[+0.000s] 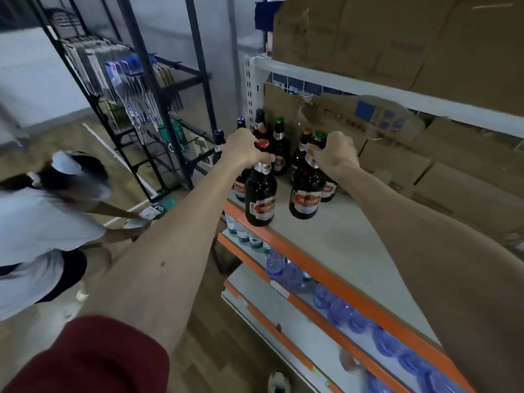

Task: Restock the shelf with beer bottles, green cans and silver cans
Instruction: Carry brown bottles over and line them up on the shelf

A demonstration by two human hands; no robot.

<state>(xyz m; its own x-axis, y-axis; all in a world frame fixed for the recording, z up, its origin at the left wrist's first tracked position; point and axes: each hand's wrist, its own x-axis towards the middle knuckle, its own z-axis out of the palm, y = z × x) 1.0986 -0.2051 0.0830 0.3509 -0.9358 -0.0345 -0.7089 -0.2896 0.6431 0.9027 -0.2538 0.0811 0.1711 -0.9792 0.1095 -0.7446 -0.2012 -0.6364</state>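
Head view, item by item. Left hand (245, 148): fingers are curling tight around the neck of a dark glass beer bottle with a red cap (261, 191), which is hanging above the front edge of the shelf (334, 236). Right hand (333, 154): fingers are closing fully around the neck of a second dark bottle with a green cap (307, 191), which is hovering over the shelf board just beside the first. Both bottles are carrying red oval labels and pale neck bands; the glass is glossy and round-shouldered. Standing bottles (279, 148): several of the same kind are sitting upright at the left rear of the shelf, behind the hands. Shelf: a pale, matt board is running behind an orange front rail. Cardboard boxes (397, 38): brown and flat-sided, they are filling the tier above and the back right of the shelf. Water bottles (329, 296): clear bluish plastic, they are lining the lower tier. Another person (42, 222) in a white top is bending at the left beside a black wire rack (136, 109).
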